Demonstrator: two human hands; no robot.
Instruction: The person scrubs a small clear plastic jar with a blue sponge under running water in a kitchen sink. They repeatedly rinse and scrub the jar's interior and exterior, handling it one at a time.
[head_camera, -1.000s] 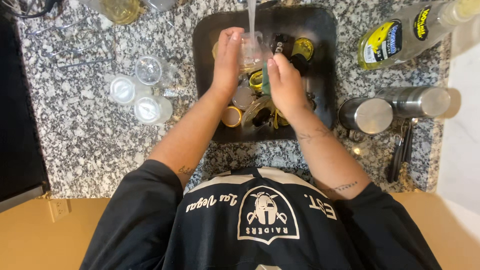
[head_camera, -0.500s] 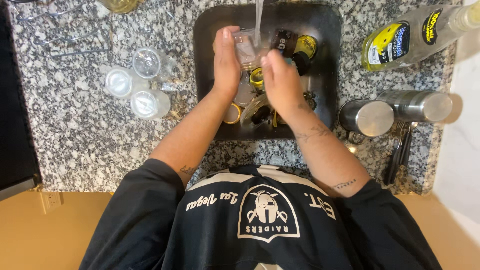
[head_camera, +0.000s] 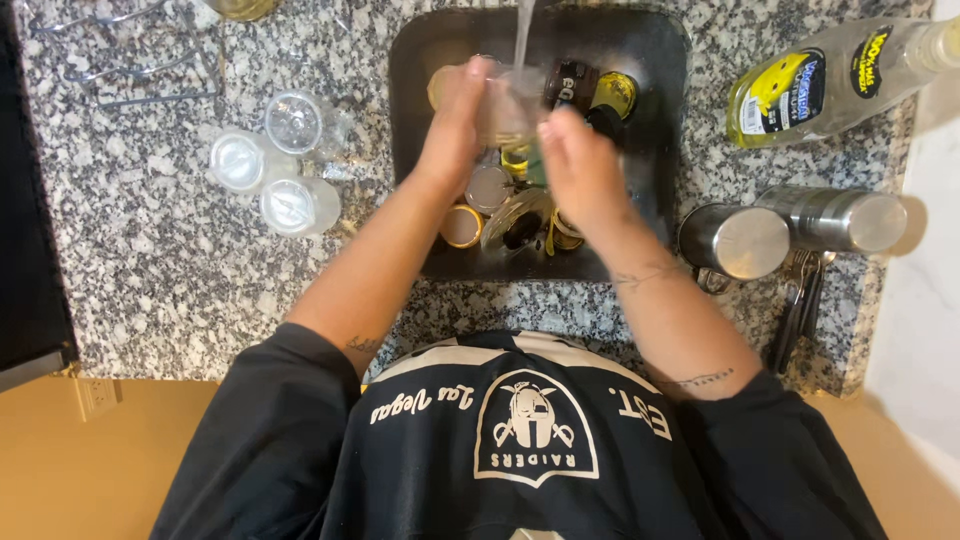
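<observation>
Both my hands are over a dark sink (head_camera: 670, 120) set in a speckled granite counter. My left hand (head_camera: 455, 125) grips a clear drinking glass (head_camera: 510, 110) from its left side. A thin stream of water (head_camera: 523, 35) falls onto the glass. My right hand (head_camera: 578, 165) is at the right of the glass, fingers curled against it. Below the hands lie several dishes in the sink: round lids, a cup (head_camera: 462, 226) and a dark bottle (head_camera: 590, 95).
Three clear glasses (head_camera: 270, 170) stand upside down on the counter left of the sink. A yellow dish-soap bottle (head_camera: 830, 80) lies at the upper right. Two steel tumblers (head_camera: 790, 230) and some cutlery (head_camera: 800, 300) sit right of the sink. A wire rack (head_camera: 120, 50) is at the upper left.
The view has shifted slightly. My hands stay on the glass under the water; the right hand has moved a little lower along its side.
</observation>
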